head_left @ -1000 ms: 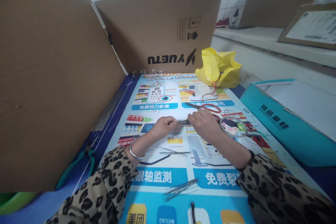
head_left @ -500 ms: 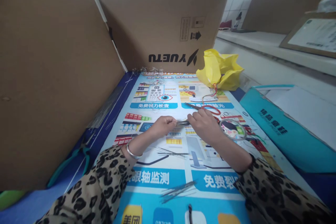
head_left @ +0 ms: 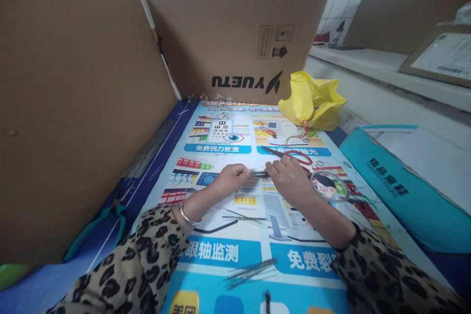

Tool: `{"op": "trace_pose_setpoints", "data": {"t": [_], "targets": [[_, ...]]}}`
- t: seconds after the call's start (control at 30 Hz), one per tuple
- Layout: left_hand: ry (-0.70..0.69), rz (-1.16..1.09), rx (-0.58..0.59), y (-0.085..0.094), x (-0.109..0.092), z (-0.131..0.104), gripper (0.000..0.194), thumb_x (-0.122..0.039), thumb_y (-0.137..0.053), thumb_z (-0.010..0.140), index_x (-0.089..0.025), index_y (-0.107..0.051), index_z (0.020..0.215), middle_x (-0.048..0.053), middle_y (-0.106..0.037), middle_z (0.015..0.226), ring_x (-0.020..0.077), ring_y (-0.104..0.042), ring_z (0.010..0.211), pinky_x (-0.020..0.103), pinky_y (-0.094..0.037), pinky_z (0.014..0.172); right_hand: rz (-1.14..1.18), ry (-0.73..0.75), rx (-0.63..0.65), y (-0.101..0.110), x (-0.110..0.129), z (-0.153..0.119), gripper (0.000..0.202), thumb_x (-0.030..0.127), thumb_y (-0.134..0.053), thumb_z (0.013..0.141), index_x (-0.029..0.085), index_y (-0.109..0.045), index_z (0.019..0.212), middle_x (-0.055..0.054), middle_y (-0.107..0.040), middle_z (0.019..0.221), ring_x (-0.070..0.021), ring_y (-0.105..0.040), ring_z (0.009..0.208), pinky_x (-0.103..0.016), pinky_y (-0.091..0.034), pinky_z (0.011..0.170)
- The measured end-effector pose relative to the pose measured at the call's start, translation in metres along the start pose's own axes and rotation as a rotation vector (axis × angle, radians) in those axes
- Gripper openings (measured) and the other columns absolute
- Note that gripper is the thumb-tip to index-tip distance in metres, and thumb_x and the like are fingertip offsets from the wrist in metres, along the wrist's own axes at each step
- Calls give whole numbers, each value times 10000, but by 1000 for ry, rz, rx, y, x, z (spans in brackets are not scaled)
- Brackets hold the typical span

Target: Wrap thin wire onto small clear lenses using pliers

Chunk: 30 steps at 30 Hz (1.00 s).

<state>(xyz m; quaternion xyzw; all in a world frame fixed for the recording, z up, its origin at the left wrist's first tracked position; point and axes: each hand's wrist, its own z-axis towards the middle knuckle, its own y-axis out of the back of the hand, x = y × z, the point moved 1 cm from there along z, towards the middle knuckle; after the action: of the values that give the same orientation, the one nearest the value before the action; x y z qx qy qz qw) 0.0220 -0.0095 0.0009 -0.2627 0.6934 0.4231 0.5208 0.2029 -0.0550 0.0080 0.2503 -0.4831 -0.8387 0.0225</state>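
Over the printed sheet, my left hand (head_left: 234,177) is closed in a pinch on something too small to make out. My right hand (head_left: 289,179) is closed round a dark, slim metal tool (head_left: 260,174), whose tip points left and reaches my left fingertips. Just behind my right hand lie scissors (head_left: 299,157) with red handles. A clear round ring or roll (head_left: 329,186) is to the right of my right wrist. Thin dark wire pieces (head_left: 245,217) lie below my hands, with another bundle (head_left: 252,272) nearer to me.
Cardboard panels (head_left: 235,34) stand behind and at the left. A yellow bag (head_left: 312,100) sits at the back right, a teal box (head_left: 393,181) at the right. Teal-handled pliers (head_left: 97,228) lie at the left. More thin pieces (head_left: 147,152) lie near the left panel.
The whole view has shifted slightly. Both hands keep nearly the same pose, with the tool tip still at my left fingertips.
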Motion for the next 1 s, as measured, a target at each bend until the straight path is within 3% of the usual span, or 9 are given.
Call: {"op": "trace_pose_setpoints", "data": {"t": [0.43,0.73,1.0], "targets": [[6,-18,-9,-1,0,-1,169,-325,-496,727,-165,-507,671,-80,-398,433,49,-365,372,168,-283,395,23,-9,20,-7,0,-2,230,94,-428,828,130,-597,980,-69,-591,735,-203,-454,728,-331,-233,666],[89,-161,47,1,-5,-2,158,-306,-532,704,-150,-553,706,-71,-424,436,42,-376,354,156,-265,366,339,-184,149,-24,0,-1,216,119,-469,791,177,-636,914,-44,-633,768,-167,-512,798,-270,-292,724],[81,-122,38,0,-2,-1,170,-325,-543,704,-157,-566,702,-72,-430,456,43,-390,342,157,-260,349,336,-132,124,-20,-3,-1,236,118,-473,775,170,-643,929,-45,-618,762,-180,-491,781,-281,-284,727]]}}
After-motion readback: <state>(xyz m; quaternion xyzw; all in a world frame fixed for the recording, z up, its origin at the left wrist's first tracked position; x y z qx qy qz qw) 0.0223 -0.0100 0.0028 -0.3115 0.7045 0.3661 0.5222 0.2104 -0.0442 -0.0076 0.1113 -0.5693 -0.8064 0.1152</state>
